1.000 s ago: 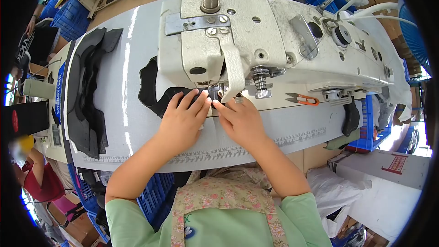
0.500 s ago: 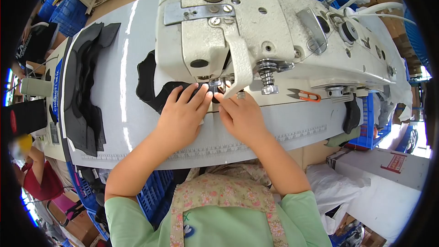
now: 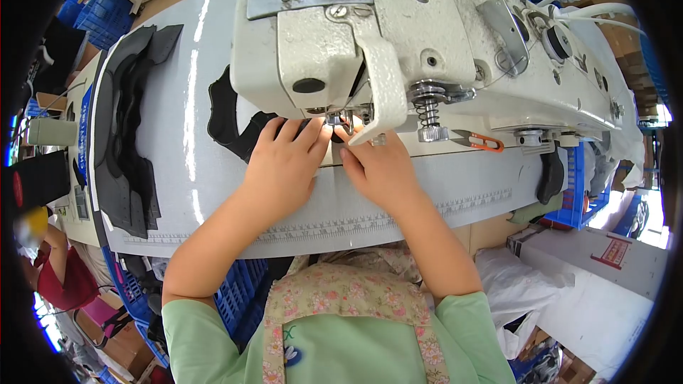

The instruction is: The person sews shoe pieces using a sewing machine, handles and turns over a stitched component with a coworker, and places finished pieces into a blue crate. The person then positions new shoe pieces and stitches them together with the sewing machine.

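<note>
A black curved material piece (image 3: 225,115), perhaps a shoe upper part, lies under the head of a white sewing machine (image 3: 405,35). My left hand (image 3: 281,160) presses down on it, fingers bent and close together, left of the presser foot (image 3: 333,120). On the other side, my right hand (image 3: 384,173) grips its edge near the needle area with thumb and forefinger. Both sets of fingertips are close to the lit needle area, and the machine partly hides the right ones. Orange-handled thread snips (image 3: 479,141) rest on the machine bed to the right.
Stacked dark grey cut pieces (image 3: 128,135) lie at the table's left. A printed ruler (image 3: 341,226) runs along the front edge. Another black piece (image 3: 551,176) is at the right edge, beside a blue crate (image 3: 578,199). Another person's red garment (image 3: 67,277) shows at lower left.
The view has shifted slightly, so the machine appears larger and nearer. My hands stay at the needle area on the black piece, with only slight finger movement.
</note>
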The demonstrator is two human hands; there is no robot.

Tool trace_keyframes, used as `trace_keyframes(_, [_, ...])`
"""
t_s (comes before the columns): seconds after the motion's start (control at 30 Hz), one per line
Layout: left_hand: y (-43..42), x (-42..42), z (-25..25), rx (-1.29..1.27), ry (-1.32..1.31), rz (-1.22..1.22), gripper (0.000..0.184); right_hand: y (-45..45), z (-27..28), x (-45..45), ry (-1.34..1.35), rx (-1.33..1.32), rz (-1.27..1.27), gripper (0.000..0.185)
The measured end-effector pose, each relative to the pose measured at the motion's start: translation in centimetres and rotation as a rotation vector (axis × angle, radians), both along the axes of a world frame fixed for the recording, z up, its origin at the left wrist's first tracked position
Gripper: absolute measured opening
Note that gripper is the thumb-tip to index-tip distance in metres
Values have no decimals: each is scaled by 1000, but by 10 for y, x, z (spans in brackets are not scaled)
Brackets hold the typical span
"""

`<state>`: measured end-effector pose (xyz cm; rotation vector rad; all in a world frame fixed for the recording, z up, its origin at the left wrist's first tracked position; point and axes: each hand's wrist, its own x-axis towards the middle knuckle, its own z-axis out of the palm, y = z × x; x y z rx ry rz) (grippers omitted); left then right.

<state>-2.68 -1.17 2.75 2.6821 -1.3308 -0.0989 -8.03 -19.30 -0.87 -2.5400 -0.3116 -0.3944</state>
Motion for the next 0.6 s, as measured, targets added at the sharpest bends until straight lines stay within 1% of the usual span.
trace_keyframes(0.07, [1, 1, 0, 1, 2, -9, 52, -1, -2, 1, 46, 9, 9, 10])
trace_keyframes(0.13, [1, 1, -1, -10, 4, -9, 52, -1, -8, 1, -21, 13, 8, 10])
trace_keyframes(0.33, [1, 4, -1, -59, -10, -18, 53, -1, -7, 4, -55, 52, 19, 11])
trace_keyframes(0.6, [0, 5, 0, -74, 11, -19, 50, -1, -11, 4, -26, 54, 15, 11])
